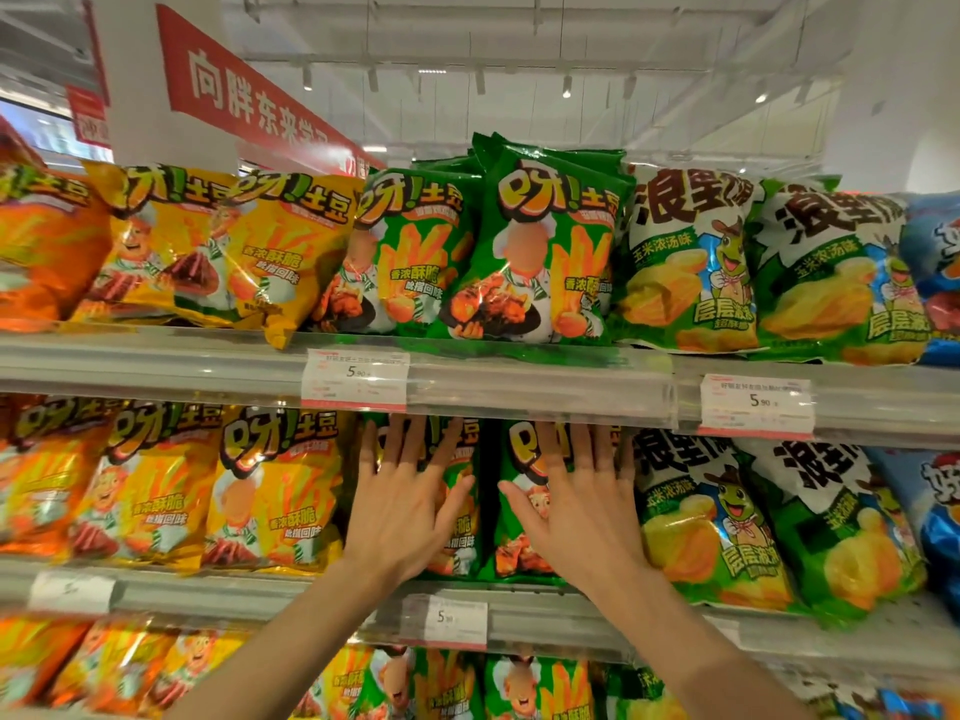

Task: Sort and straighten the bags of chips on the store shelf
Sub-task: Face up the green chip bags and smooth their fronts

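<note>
Head view, close, facing the shelf (467,387)

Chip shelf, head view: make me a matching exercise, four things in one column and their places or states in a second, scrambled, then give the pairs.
Column one
1. left hand
2. right hand
3. yellow chip bag
4. blue bag

Column two
A. far right end of the top shelf
B. flat on the right-hand green bag, middle shelf
C. leaning, one corner hanging over the top shelf's front edge
D. flat on the left-hand green bag, middle shelf

Pairs: 1-D, 2-B, 3-C, 4-A
</note>
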Available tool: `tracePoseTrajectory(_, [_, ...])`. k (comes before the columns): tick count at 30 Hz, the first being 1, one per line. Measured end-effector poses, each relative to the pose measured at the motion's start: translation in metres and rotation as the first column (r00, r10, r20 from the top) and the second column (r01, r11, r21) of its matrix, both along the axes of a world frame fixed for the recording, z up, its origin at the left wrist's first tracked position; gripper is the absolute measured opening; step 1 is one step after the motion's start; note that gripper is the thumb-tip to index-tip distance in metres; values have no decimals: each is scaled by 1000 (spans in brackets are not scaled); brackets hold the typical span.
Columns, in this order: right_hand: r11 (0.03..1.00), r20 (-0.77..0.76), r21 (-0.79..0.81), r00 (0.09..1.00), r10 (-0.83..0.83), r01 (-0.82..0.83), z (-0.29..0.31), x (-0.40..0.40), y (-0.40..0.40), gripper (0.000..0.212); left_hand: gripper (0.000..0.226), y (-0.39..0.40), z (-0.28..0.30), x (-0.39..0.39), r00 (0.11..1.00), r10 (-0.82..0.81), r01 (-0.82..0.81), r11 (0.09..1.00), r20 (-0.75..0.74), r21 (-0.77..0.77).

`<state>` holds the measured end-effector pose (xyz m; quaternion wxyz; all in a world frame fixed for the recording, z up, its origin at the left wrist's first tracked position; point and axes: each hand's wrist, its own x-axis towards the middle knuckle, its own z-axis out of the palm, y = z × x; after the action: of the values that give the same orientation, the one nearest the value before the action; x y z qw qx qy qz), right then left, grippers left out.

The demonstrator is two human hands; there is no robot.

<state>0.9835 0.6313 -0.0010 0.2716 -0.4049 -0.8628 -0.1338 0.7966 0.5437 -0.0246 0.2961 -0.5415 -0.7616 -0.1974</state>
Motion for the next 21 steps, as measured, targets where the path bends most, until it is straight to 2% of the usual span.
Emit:
tracePoseTrajectory(14, [1000,-57,6,998,13,-12,-4,-8,1,76,63,0,1,-3,1000,-22,22,1000,-21,7])
tracePoseTrajectory(21, [987,-164,-67,977,134,-147,-4,9,1,79,66,-5,2,0,998,-62,60,997,29,43])
